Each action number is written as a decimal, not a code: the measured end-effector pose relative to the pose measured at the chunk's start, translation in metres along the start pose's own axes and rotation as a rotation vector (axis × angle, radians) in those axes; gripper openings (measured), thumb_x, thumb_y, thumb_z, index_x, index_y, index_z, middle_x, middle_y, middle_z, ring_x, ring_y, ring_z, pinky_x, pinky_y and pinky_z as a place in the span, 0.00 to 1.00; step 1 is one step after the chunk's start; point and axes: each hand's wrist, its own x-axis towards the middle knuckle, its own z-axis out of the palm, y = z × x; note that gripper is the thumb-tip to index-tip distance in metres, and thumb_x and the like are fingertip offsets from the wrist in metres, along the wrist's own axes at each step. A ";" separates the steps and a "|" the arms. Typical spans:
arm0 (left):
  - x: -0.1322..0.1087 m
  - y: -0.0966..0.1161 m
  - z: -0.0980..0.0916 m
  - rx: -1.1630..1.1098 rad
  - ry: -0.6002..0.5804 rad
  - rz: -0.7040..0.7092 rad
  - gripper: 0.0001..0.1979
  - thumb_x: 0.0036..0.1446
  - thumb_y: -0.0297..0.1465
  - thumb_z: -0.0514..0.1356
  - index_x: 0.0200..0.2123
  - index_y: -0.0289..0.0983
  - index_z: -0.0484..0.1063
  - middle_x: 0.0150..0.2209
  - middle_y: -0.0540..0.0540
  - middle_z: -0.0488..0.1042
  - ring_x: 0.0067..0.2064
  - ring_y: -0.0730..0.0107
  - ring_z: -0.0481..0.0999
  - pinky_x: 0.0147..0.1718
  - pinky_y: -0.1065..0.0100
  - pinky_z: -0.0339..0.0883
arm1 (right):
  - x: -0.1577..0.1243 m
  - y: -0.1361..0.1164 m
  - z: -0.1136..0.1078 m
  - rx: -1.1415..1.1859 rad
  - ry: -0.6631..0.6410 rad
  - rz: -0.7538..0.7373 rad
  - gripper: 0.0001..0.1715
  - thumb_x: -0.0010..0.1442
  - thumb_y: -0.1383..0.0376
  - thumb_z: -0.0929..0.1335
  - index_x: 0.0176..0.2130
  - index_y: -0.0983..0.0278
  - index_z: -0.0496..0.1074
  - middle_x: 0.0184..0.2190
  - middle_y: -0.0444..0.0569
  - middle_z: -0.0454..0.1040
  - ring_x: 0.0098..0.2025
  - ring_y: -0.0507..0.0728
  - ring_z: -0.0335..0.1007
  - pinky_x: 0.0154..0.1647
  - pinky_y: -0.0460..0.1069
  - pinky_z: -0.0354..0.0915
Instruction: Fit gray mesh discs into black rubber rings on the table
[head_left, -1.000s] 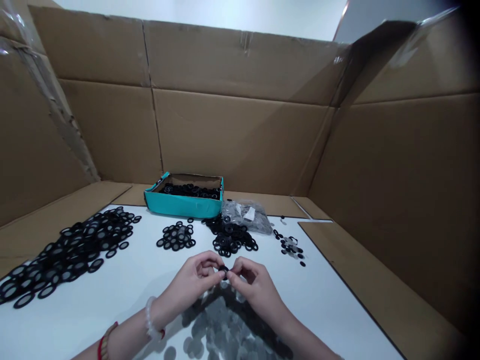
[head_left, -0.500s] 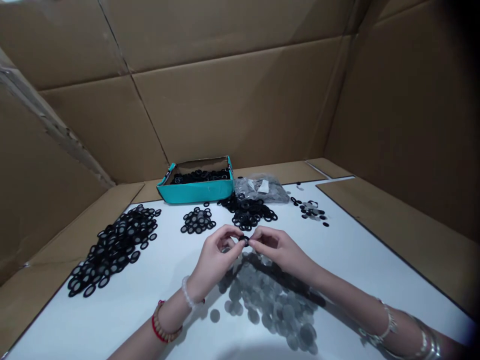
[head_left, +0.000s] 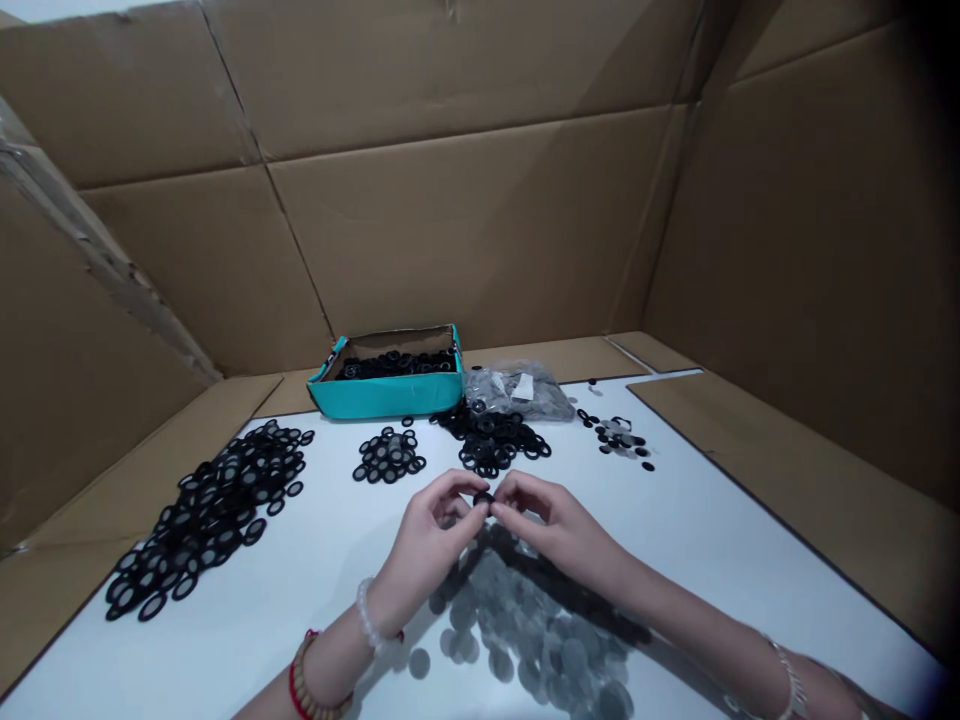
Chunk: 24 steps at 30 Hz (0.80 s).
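The left hand (head_left: 431,545) and right hand (head_left: 551,525) are curled nearly shut, pinching a small black rubber ring (head_left: 483,498) between them above the white surface (head_left: 675,520). Grey mesh discs (head_left: 532,640) lie at 6 o'clock, a heap of black rings (head_left: 210,520) at 9 o'clock, and a teal box (head_left: 386,398) at 12 o'clock.

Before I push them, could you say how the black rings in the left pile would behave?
The black rings look thin, flat and rubbery, so probably light and flexible. Lying loose on the white board, they would likely slide, not roll.
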 end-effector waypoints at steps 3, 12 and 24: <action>0.002 -0.001 0.000 -0.005 -0.008 -0.030 0.10 0.52 0.34 0.59 0.37 0.35 0.68 0.26 0.51 0.65 0.25 0.75 0.61 0.24 0.73 0.56 | -0.001 0.000 0.000 -0.012 -0.006 -0.003 0.08 0.59 0.63 0.64 0.28 0.63 0.65 0.25 0.42 0.63 0.29 0.52 0.59 0.31 0.46 0.57; 0.006 -0.001 -0.002 -0.102 -0.022 -0.052 0.12 0.49 0.35 0.63 0.34 0.34 0.67 0.27 0.52 0.65 0.24 0.79 0.60 0.22 0.75 0.54 | -0.002 -0.003 0.000 0.040 0.071 0.008 0.12 0.59 0.62 0.64 0.26 0.64 0.61 0.24 0.41 0.61 0.28 0.51 0.57 0.30 0.45 0.54; 0.009 0.001 -0.012 -0.074 -0.076 -0.139 0.12 0.51 0.34 0.60 0.38 0.34 0.71 0.29 0.47 0.74 0.29 0.71 0.72 0.29 0.73 0.65 | 0.005 0.005 -0.006 0.045 -0.068 0.162 0.17 0.61 0.56 0.62 0.27 0.65 0.65 0.22 0.41 0.62 0.26 0.51 0.57 0.28 0.45 0.53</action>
